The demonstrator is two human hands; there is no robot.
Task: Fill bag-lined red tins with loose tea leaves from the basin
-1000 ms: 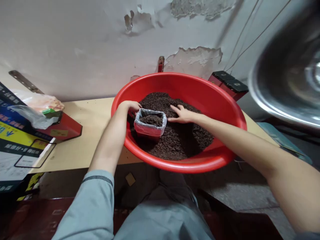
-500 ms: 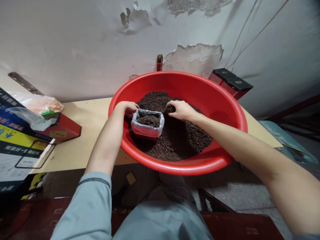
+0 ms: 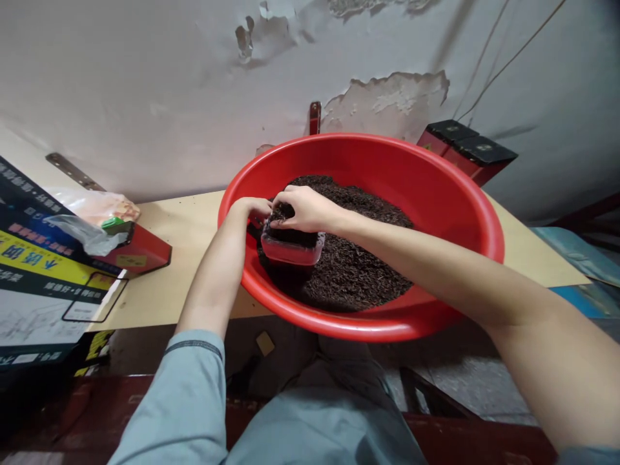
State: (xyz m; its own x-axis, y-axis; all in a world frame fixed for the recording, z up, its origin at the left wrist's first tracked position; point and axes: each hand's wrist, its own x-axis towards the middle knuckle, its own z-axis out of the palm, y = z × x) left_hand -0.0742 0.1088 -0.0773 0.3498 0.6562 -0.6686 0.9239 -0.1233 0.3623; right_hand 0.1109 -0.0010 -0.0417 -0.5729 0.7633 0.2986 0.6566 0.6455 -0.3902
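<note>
A wide red plastic basin [image 3: 368,332] holds a heap of dark, thin loose tea leaves [image 3: 361,271]. At the basin's left side a small red box [image 3: 290,254], lined with a clear plastic bag, rests tilted on the heap. My left hand [image 3: 252,208] grips the box's left back edge, its fingers partly hidden behind the liner. Over the box opening, my right hand [image 3: 306,209] is curled with a clump of tea leaves between thumb and fingers. That hand covers part of the leaves inside the box.
Under the basin is a pale wooden board [image 3: 179,226]. To the left lie a red tin [image 3: 150,248] with plastic bags and a printed carton [image 3: 43,278]. Red tins with black tops [image 3: 472,150] stand behind the basin at right, near the peeling wall [image 3: 184,84].
My right hand has moved left from the heap to above the box with its clump of leaves. My left hand stays at the box. The view has shifted slightly.
</note>
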